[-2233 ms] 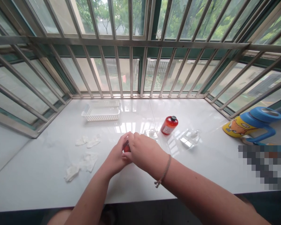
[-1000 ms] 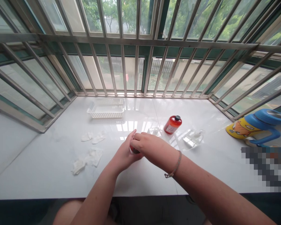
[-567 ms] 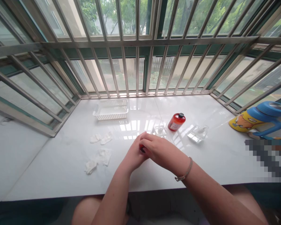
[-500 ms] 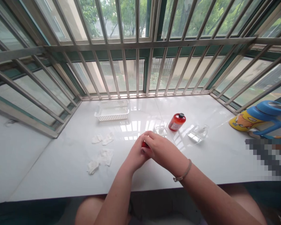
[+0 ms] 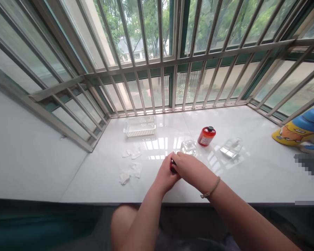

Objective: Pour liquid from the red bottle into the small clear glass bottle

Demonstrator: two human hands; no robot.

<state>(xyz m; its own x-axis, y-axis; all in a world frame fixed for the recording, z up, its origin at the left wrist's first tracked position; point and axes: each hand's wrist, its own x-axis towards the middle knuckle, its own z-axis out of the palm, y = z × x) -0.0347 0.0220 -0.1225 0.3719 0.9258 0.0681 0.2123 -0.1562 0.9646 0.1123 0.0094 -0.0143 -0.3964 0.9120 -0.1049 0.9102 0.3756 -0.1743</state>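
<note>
Left hand (image 5: 168, 174): fingers curled around a small red-and-black object (image 5: 173, 166), mostly hidden between the palms, above the near part of the white countertop (image 5: 99, 181).
Right hand (image 5: 192, 167): bent over the same object from the other side, fingers closed on it; braided bracelet (image 5: 211, 190) at the wrist.
Red bottle (image 5: 206, 136): black cap, pale label, standing beyond the right hand.
Clear glass bottles, two: one (image 5: 188, 147) just beyond the hands, one (image 5: 230, 149) lying right of the red bottle.
White perforated basket (image 5: 140, 132): near the window bars.
Crumpled white tissues (image 5: 131, 170): left of the hands.
Yellow-and-blue flask (image 5: 290, 134): far right.
</note>
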